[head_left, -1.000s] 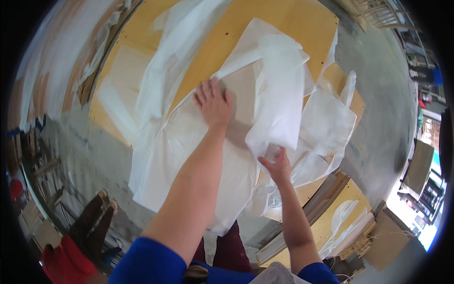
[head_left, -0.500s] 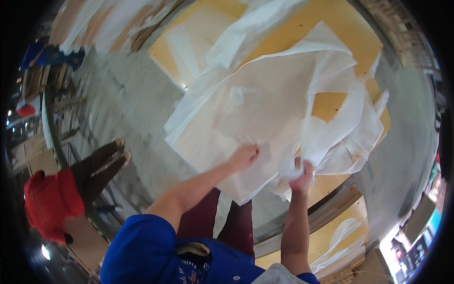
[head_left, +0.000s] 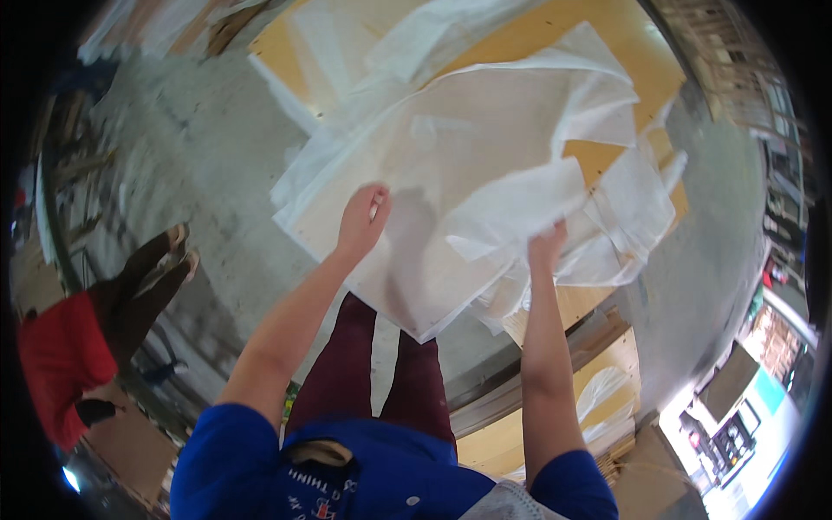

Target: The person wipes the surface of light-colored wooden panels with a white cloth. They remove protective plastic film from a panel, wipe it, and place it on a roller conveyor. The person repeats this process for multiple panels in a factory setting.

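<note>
White sheet [head_left: 524, 195] lay over only the right part of the pale panel [head_left: 494, 113], atop yellow board [head_left: 637, 43]; most coverage appeared undone. The right hand [head_left: 546, 245] grasped the sheet; the left hand [head_left: 360, 221] curled, contents indeterminable.

Floored in stained grey concrete [head_left: 199, 165]. Edged at upper right with slatted wooden frames [head_left: 735, 54]. Lit by a glaring opening [head_left: 778, 433] at lower right, a small white light [head_left: 70, 479] at lower left.

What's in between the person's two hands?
In the head view, the pale sheet and a loose white flap lie between left hand and right hand.
</note>
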`<move>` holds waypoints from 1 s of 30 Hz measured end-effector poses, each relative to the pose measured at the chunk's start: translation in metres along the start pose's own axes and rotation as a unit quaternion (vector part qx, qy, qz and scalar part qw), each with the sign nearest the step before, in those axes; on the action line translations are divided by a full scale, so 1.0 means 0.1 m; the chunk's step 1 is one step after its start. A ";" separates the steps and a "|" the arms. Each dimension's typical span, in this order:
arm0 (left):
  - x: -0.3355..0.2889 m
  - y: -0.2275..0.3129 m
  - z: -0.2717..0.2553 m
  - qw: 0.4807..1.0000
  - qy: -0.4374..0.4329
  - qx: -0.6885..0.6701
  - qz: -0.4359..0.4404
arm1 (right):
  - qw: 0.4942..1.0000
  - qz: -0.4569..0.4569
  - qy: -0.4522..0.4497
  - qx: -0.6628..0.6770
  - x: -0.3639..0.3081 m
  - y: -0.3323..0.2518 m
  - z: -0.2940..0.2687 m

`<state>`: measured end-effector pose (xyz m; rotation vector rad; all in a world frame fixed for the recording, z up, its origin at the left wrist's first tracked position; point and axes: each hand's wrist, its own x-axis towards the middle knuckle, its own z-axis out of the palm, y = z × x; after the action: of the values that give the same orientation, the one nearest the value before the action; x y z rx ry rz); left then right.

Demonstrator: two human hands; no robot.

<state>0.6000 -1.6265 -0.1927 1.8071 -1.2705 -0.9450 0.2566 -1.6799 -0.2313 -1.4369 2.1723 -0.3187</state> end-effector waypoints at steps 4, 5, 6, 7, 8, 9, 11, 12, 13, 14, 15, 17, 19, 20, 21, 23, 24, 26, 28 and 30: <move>-0.90 -0.09 0.04 0.986 -0.086 -0.052 -0.131 | 0.998 0.056 -0.010 0.004 0.35 -0.72 0.16; -1.07 -0.10 0.06 0.975 -0.108 -0.079 -0.180 | 0.997 0.070 -0.020 0.008 0.36 -0.76 0.18; -1.22 -0.13 0.10 0.963 -0.133 -0.101 -0.213 | 0.999 0.037 -0.011 0.034 0.38 -0.72 0.14; -1.30 -0.14 0.15 0.949 -0.161 -0.124 -0.242 | 0.998 0.007 0.002 0.060 0.43 -0.60 0.07; -1.32 -0.07 0.18 0.924 -0.178 -0.198 -0.276 | 0.996 -0.021 0.007 0.088 0.37 -0.56 0.10; -1.36 -0.01 0.19 0.893 -0.173 -0.264 -0.320 | 0.991 -0.007 -0.077 0.105 0.15 -0.65 0.20; -1.30 0.22 0.06 0.752 -0.095 -0.417 -0.502 | 0.934 0.073 -0.344 0.057 -0.44 -1.00 0.14; -1.22 0.27 0.08 0.744 -0.125 -0.450 -0.477 | 0.920 0.106 -0.377 -0.006 -0.80 -0.78 0.25; -1.25 0.18 0.06 0.736 -0.120 -0.480 -0.462 | 0.871 -0.014 -0.426 0.246 -1.41 -0.82 0.30; -1.28 0.12 0.07 0.726 -0.132 -0.513 -0.440 | 0.781 0.019 -0.557 0.281 -1.84 -0.75 0.27; -1.40 -0.06 0.04 0.850 -0.200 -0.373 -0.314 | 0.734 0.015 -0.637 0.237 -2.22 -0.87 0.16; -1.58 0.08 0.05 0.855 -0.151 -0.355 -0.347 | 0.649 0.258 -0.677 0.231 -2.53 -0.71 0.04; -1.84 0.20 -0.07 0.876 -0.186 -0.275 -0.350 | 0.600 0.350 -0.663 0.281 -2.68 -0.59 -0.17; -1.91 0.26 -0.15 0.887 -0.253 -0.205 -0.326 | 0.591 0.351 -0.640 0.343 -2.75 -0.34 -0.23; -1.94 0.36 -0.21 0.902 -0.282 -0.184 -0.271 | 0.580 0.349 -0.615 0.404 -2.75 -0.18 -0.27; -1.96 0.57 -0.31 0.922 -0.327 -0.137 -0.154 | 0.544 0.413 -0.569 0.458 -2.58 -0.17 -0.42; -1.96 0.62 -0.35 0.925 -0.347 -0.074 -0.137 | 0.523 0.442 -0.546 0.482 -2.51 -0.20 -0.49; -1.96 0.61 -0.36 0.917 -0.385 0.056 -0.089 | 0.613 0.393 -0.514 0.454 -2.43 -0.33 -0.52; -2.00 0.59 -0.39 0.918 -0.364 0.153 0.027 | 0.683 0.356 -0.482 0.418 -2.52 -0.73 -0.38; -1.96 0.72 -0.50 0.908 -0.349 0.213 0.096 | 0.625 0.262 -0.573 0.461 -2.61 -0.45 0.07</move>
<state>0.5645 -1.4504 -0.0758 1.6482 -2.2012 -1.3395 0.3764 -1.4616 -0.1418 -0.1460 0.9085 -0.1492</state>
